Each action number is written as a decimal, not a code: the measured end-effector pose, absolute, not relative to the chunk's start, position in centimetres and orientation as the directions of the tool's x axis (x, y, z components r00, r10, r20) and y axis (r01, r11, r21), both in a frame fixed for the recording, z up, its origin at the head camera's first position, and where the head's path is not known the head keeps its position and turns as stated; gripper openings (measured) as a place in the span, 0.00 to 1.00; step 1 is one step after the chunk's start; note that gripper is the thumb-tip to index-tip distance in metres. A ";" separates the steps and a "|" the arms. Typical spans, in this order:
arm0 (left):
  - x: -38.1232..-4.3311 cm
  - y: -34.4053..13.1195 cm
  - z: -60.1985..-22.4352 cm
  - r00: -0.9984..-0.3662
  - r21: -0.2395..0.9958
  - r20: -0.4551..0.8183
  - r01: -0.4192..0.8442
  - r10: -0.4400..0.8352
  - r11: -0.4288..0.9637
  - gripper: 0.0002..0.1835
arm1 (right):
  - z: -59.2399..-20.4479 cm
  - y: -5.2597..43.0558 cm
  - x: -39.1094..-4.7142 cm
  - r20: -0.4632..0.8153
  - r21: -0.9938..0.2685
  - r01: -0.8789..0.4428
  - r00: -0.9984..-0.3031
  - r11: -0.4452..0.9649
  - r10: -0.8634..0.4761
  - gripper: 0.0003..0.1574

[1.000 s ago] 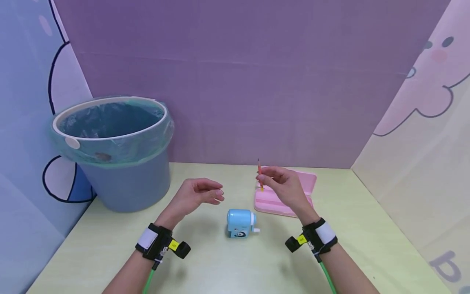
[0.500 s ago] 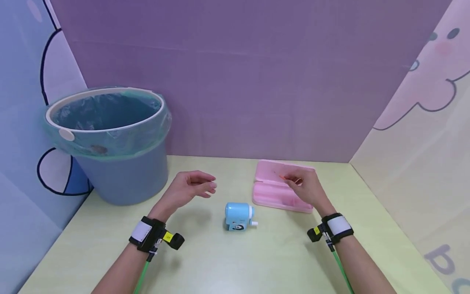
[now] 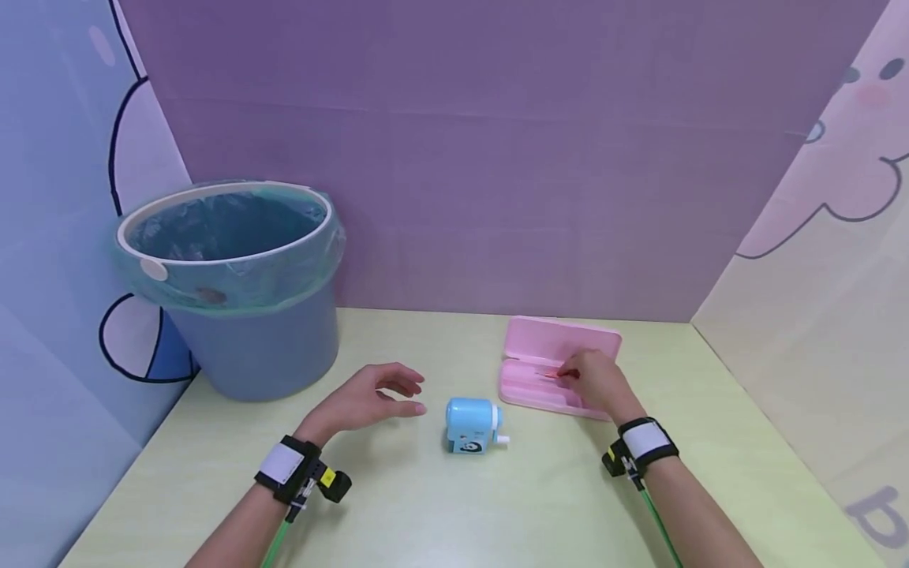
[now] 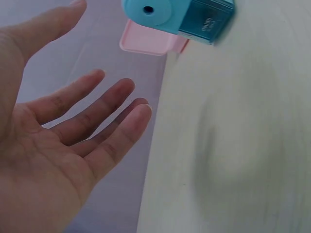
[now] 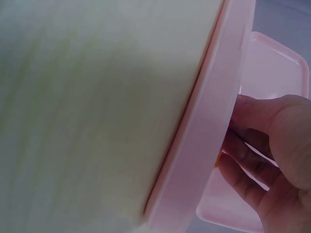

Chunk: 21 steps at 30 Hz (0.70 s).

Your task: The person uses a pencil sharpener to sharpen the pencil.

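Note:
My right hand (image 3: 598, 382) pinches a short red-orange pencil (image 3: 549, 375) low inside the open pink pencil case (image 3: 518, 387). The pencil lies nearly flat, its tip toward the left. In the right wrist view, the case's front wall (image 5: 209, 116) hides most of the pencil, and only its yellow-orange end (image 5: 217, 160) shows beside my fingers. My left hand (image 3: 365, 401) hovers over the table with thumb and fingers apart, holding nothing. Just right of it stands a blue crank pencil sharpener (image 3: 469, 426) with a white handle; the left wrist view shows its round pencil hole (image 4: 148, 9).
A large blue bin (image 3: 263, 347) with a greenish plastic liner stands at the back left. Behind the pale table (image 3: 454, 513) rises a purple backdrop (image 3: 440, 197), with printed sheets at both sides.
My right hand has moved right and down, turning the pencil from upright to nearly flat and lowering it into the case. My left thumb and fingers have spread apart.

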<state>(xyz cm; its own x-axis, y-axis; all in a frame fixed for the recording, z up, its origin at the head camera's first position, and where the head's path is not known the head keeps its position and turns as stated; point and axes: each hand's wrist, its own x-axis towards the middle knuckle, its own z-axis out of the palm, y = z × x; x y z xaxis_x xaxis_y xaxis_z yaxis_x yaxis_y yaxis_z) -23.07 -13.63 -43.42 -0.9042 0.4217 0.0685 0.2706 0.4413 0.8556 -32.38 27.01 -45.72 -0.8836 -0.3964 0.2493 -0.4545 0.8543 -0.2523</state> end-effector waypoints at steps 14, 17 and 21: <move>-22.9 -11.9 -45.0 -0.873 0.882 0.049 0.266 0.485 0.389 0.30 | -46.2 28.0 -31.8 0.246 -0.171 -0.464 -0.875 0.869 -0.418 0.07; -22.9 -11.9 -45.0 -0.874 0.873 0.048 0.271 0.483 0.405 0.29 | -45.5 28.2 -31.2 0.248 -0.212 -0.439 -0.888 0.873 -0.387 0.08; -23.1 -12.4 -44.6 -0.884 0.860 0.063 0.283 0.463 0.424 0.29 | -43.4 27.0 -30.7 0.303 -0.310 -0.471 -0.872 0.826 -0.384 0.11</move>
<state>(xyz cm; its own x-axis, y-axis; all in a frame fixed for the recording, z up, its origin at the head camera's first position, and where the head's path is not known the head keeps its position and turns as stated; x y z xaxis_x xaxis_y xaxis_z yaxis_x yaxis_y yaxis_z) -23.07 -12.40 -44.63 -0.8844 0.4626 0.0625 0.2826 0.4240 0.8604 -30.73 27.00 -43.44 -0.8722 -0.3840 0.3030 -0.4713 0.8257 -0.3101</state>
